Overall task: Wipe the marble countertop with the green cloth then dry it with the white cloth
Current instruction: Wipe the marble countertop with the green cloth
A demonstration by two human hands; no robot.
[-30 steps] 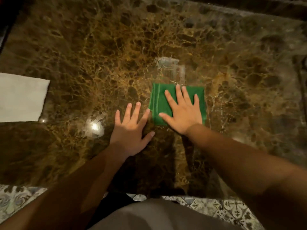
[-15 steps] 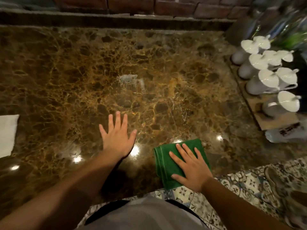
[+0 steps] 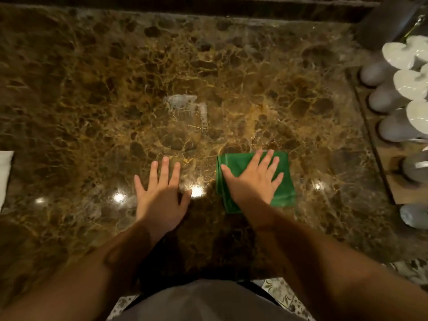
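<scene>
The brown marble countertop (image 3: pixel 208 89) fills the view, glossy with light spots. A folded green cloth (image 3: pixel 283 195) lies flat on it, right of centre. My right hand (image 3: pixel 253 179) presses flat on the green cloth, fingers spread and pointing away from me. My left hand (image 3: pixel 162 195) rests flat on the bare marble to the left of the cloth, fingers apart, holding nothing. A corner of the white cloth (image 3: pixel 5 172) shows at the far left edge of the counter.
Several white mugs (image 3: pixel 403 89), upside down, stand on a wooden board (image 3: pixel 393 158) along the right edge. A dark ledge (image 3: pixel 208 3) borders the counter's far side. Patterned floor tiles (image 3: pixel 278 290) show below the near edge.
My right hand slid the green cloth from the counter's near edge away from me, further onto the marble. My left hand stays flat on the counter. The view tilted down.
</scene>
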